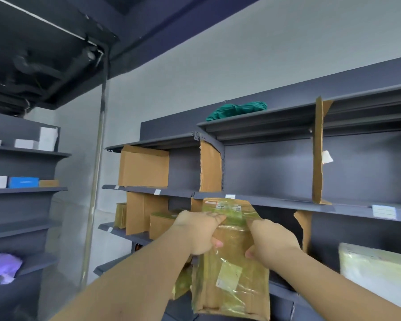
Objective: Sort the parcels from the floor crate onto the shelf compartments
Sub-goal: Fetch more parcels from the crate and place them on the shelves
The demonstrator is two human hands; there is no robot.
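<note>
A brown cardboard parcel (232,262) wrapped in yellowish clear tape, with white labels on it, is held upright in front of the dark grey shelf unit (287,202). My left hand (199,232) grips its left edge and my right hand (271,244) grips its right edge. The parcel's top reaches the front lip of the middle shelf board, level with the compartment below it. Cardboard dividers (318,151) split the shelves into compartments. The floor crate is out of view.
Cardboard boxes (144,167) fill the left compartments. A pale wrapped parcel (377,272) lies low on the right. A green bag (236,110) sits on the top shelf. A second shelf unit at the left holds small boxes (23,181) and a purple bag (2,265).
</note>
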